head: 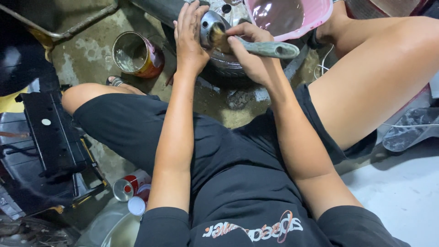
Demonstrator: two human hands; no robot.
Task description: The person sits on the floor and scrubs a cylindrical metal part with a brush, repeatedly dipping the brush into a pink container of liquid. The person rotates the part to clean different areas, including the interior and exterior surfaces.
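Observation:
My left hand (190, 34) rests flat over a rounded shiny metal part (211, 24) at the top middle, steadying it. A paintbrush (263, 47) with a worn grey-green handle is gripped in my right hand (249, 50), its bristles pressed against that metal part. The part sits above a dark ribbed tyre-like piece (226, 64) on the wet concrete floor. I sit with my legs spread in black shorts, both forearms reaching forward between my knees.
An open tin can (137, 55) with grey liquid stands at the upper left. A pink plastic basin (292, 16) holds dark liquid at the top. A small red can (125, 187) and a white cap (136, 206) lie by my left thigh. Black panels (50, 137) lie at the left.

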